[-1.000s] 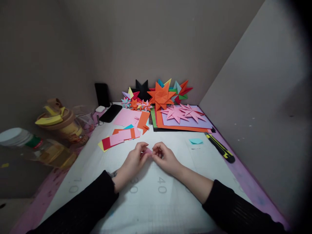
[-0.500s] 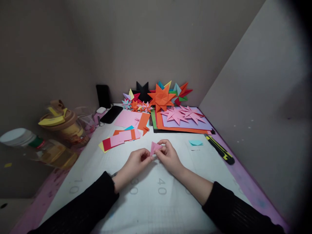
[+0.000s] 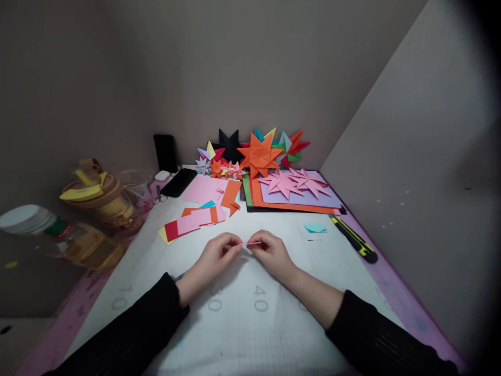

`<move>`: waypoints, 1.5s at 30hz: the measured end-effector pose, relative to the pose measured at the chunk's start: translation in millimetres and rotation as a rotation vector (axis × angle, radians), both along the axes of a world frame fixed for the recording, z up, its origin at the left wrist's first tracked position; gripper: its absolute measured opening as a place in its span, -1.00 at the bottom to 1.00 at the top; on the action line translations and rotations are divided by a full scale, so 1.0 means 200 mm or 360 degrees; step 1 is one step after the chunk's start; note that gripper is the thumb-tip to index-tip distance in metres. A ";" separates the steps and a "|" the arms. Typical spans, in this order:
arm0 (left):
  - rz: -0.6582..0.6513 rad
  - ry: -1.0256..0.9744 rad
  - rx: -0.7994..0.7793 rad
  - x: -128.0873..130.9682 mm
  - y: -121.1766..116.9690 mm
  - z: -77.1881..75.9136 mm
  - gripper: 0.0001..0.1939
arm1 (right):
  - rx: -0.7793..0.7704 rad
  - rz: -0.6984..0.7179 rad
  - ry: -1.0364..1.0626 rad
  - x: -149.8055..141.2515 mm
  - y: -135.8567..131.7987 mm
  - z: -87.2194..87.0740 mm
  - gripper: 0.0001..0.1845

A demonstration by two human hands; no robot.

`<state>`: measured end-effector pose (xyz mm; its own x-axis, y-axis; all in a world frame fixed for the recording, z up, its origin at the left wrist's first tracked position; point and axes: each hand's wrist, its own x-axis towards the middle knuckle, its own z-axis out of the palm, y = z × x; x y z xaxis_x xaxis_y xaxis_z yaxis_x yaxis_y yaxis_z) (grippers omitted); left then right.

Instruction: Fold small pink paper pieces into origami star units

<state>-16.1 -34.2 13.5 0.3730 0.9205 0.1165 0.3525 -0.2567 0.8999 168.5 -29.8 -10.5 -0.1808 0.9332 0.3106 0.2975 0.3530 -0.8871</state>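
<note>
A small folded piece of pink paper [image 3: 250, 243] is held above the white gridded mat, seen nearly edge-on as a thin strip. My left hand [image 3: 220, 253] pinches its left end between thumb and fingers. My right hand [image 3: 271, 253] grips the other end, with the fingertips partly hiding the paper. To the left of my hands lie loose paper pieces, among them a pink rectangle [image 3: 188, 224] and a red one [image 3: 171, 231]. On the right rests a folded light-blue paper piece [image 3: 315, 228].
A yellow-black utility knife [image 3: 354, 239] lies at the right edge. Folded paper stars, including an orange one [image 3: 260, 155] and a pink one [image 3: 282, 184], stand at the back on and behind stacked sheets. Left are a phone [image 3: 179, 183], a lidded cup [image 3: 102, 201] and a bottle [image 3: 74, 237].
The pink paper has turned from showing a triangular face to lying nearly edge-on between my fingers. My right hand has lowered slightly, its fingers curled further round the paper.
</note>
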 end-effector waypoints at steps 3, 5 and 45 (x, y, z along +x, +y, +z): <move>-0.0106 -0.0254 -0.0313 0.01 0.01 0.00 -0.86 | 0.0228 0.0046 -0.0047 0.01 0.00 -0.01 -0.87; -0.0123 -0.0353 -0.0421 0.01 0.01 -0.01 -0.84 | 0.0307 0.0065 -0.0054 0.02 0.00 -0.01 -0.85; -0.0078 -0.0889 -0.1093 0.00 0.03 -0.06 -0.72 | 0.0374 0.0121 -0.0167 -0.01 -0.02 0.01 -0.85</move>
<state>-17.0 -27.9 2.0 0.4679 0.8386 -0.2791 -0.1815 0.4002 0.8983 166.9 -34.6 -7.8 -0.2904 0.8199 0.4933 0.3481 0.5707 -0.7437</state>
